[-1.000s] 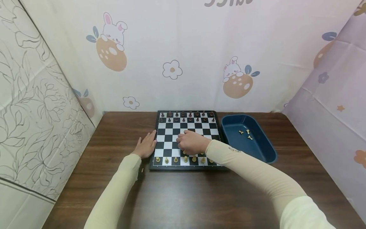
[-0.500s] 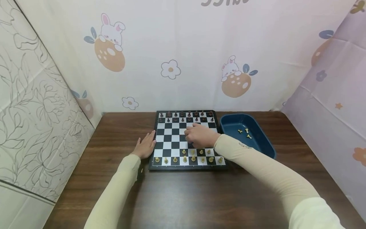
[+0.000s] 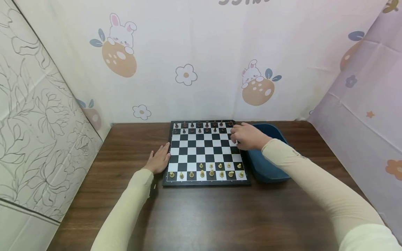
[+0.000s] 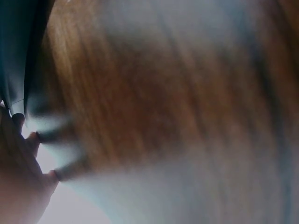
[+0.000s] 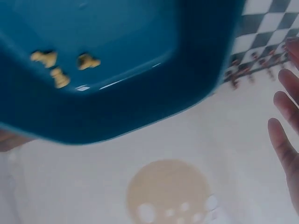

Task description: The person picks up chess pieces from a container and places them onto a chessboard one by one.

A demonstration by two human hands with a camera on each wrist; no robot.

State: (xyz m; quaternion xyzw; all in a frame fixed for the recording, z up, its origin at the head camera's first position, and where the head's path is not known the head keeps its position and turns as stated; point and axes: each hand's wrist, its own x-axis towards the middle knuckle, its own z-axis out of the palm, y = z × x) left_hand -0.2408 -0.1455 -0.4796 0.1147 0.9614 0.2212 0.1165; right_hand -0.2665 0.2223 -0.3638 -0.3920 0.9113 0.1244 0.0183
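Note:
A black-and-white chessboard (image 3: 191,151) lies on the table with dark red pieces (image 3: 199,124) in two rows at its far side. Yellow pieces (image 3: 211,173) fill its near row, and several yellow pawns (image 3: 220,165) stand in front of them. My left hand (image 3: 159,160) rests flat on the table, fingertips against the board's left edge. Over the board's right edge and the blue tray (image 3: 268,174) is my right hand (image 3: 248,136), fingers loosely spread with nothing between them. Three yellow pawns (image 5: 86,61) lie in the tray in the right wrist view.
The tray stands close against the board's right side. A brown wooden table (image 3: 201,216) carries everything. Behind it hangs a patterned cloth (image 3: 216,94), with a flowered wall panel (image 3: 47,115) at left. A small light object (image 3: 155,186) lies near the left sleeve.
My right hand has risen off a yellow pawn on the board and moved right, toward the tray. The near pieces are uncovered. My left hand has stayed at the board's edge.

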